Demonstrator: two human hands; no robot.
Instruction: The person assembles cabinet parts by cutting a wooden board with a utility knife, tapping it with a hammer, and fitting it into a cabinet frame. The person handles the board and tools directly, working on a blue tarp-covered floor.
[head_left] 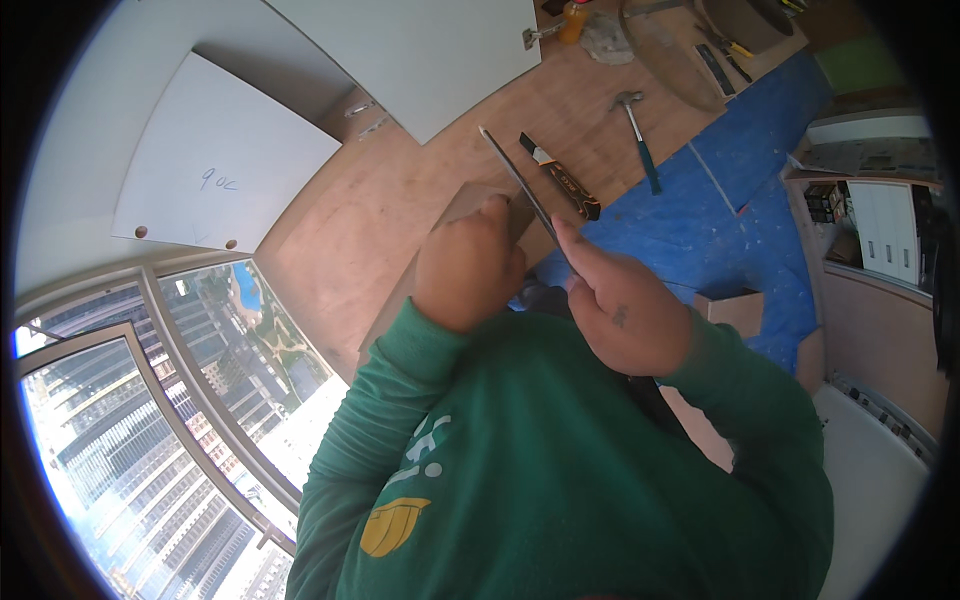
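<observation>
Your right hand (630, 315) has its grip closed about the near end of a long thin bar (517, 178), which slants up and away to the left over the bench (330, 220). Your left hand (465, 265) is curled at a narrow wooden board (400, 295); whether that grip clasps it cannot be told, as your fingers are largely hidden.

Just right of the bar, the nearest obstruction is a black and orange utility knife (562, 178). Further right lies a hammer (641, 145), its green handle reaching over the blue sheet (690, 230). Toward the far end are an orange bottle (573, 22) and a clear plastic bag (606, 40). A white door (430, 55) covers part of the bench; a white panel (215, 150) with two round holes stands at left, near the window (240, 310).

Markings: the panel bears short blue handwriting; the knife's handle carries lettering; your green sweatshirt (560, 450) shows pale characters and a yellow motif (393, 527).
</observation>
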